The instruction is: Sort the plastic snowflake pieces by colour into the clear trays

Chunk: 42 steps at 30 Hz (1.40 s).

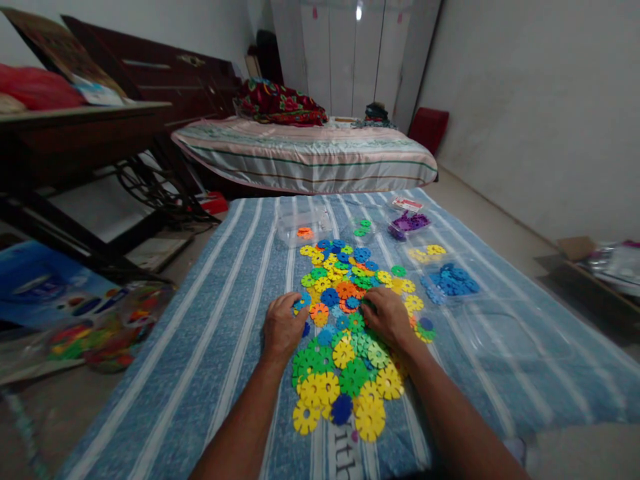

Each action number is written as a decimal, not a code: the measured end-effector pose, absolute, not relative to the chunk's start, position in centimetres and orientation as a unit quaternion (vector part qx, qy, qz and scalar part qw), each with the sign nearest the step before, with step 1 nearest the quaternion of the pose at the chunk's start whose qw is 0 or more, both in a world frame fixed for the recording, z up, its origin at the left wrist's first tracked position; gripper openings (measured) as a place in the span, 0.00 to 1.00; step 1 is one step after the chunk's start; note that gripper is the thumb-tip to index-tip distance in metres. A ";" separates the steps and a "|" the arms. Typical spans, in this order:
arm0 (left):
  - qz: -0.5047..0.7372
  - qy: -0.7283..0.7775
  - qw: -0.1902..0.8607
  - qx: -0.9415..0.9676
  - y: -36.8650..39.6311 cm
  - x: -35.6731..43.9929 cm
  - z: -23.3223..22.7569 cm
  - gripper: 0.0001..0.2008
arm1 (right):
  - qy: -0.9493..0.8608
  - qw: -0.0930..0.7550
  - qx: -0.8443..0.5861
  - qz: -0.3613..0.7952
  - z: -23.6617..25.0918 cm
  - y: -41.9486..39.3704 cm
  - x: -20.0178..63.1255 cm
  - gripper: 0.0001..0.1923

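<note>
Resting both hands on a heap of flat, notched plastic discs point(345, 320) in yellow, green, blue and orange: left hand point(283, 327) fingers curled, pinching a blue disc point(301, 303); right hand point(387, 317) fingers bent, grip unclear.

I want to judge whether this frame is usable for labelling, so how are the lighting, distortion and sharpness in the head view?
Head view: dim room light, one small glare spot on the wardrobe; wide-angle bending stretches the striped sheet and both forearms; the left hand, right hand and coloured discs read fairly sharp; the left edge by the dark table is shadowy and smeared.
</note>
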<state>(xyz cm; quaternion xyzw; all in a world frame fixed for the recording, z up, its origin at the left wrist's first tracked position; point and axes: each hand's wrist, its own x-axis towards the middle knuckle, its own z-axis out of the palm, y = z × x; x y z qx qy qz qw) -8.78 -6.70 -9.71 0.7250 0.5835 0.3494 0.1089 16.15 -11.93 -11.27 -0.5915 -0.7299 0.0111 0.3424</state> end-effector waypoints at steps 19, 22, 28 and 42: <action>0.350 0.576 0.121 0.728 -6.8 -8.6 -9.4 0.10 | -0.736 0.349 -0.580 0.010 -11.3 -12.1 16.5 0.07; 0.349 0.576 0.118 0.730 -6.9 -8.5 -9.4 0.10 | -0.736 0.364 -0.571 0.007 -11.0 -12.5 16.3 0.09; 0.343 0.574 0.114 0.734 -7.0 -8.3 -9.2 0.07 | -0.809 0.376 -0.448 0.053 -9.7 -14.1 14.5 0.10; 0.347 0.571 0.123 0.734 -6.6 -8.8 -9.2 0.09 | -0.863 0.218 -0.429 0.155 -7.0 -15.3 12.8 0.15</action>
